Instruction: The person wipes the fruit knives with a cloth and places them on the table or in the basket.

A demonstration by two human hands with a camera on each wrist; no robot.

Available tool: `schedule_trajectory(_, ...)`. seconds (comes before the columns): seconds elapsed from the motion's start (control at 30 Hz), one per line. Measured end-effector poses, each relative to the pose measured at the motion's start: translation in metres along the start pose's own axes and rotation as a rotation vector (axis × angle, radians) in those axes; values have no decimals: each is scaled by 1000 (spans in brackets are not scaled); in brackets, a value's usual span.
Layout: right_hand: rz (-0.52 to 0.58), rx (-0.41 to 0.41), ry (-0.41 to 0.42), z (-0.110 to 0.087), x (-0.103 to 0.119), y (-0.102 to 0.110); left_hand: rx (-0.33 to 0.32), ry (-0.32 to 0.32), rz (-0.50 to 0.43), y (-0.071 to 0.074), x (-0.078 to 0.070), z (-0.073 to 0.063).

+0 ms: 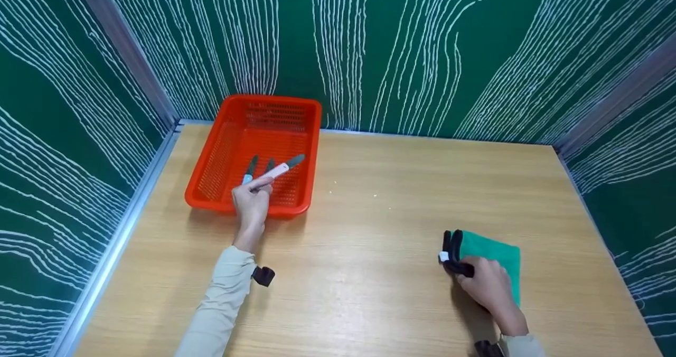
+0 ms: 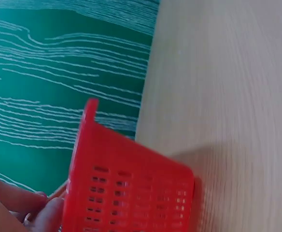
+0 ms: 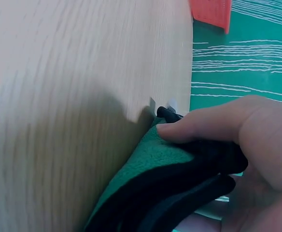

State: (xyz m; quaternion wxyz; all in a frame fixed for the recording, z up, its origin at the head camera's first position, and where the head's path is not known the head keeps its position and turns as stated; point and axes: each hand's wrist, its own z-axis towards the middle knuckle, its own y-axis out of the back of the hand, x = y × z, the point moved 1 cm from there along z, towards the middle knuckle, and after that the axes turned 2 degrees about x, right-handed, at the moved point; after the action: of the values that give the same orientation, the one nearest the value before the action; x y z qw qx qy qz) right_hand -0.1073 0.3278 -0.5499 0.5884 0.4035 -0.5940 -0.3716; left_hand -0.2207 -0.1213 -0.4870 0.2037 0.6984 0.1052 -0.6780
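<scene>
My left hand pinches the pale pink handle of a small knife over the front part of a red plastic basket. The knife's dark blade points up and to the right. Below it in the basket lie a knife with a light blue handle and another dark blade, partly hidden by the held knife. On the right, my right hand grips a folded green cloth by its black edging, thumb on top in the right wrist view. A white tag sticks out at the cloth's left edge.
The wooden table runs back to green panels with white wavy lines. Metal frame strips edge the table on the left. A few tiny white crumbs lie right of the basket.
</scene>
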Motion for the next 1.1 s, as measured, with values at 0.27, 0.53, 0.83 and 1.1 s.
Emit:
schedule_trajectory(0.27,-6,-8,-23,-1,4,-1,-74,-96,117,2,5,11)
schedule_trajectory(0.53,-12,-8,-21,0,3,-2,25,54,68,-5,0,25)
schedule_trajectory(0.83,-24,1,-28,0,3,-3,287,241,164,-13,-5,36)
schedule_trajectory(1.1,-11,-35,-13,-2,3,-4,525,227,431,-19,2,41)
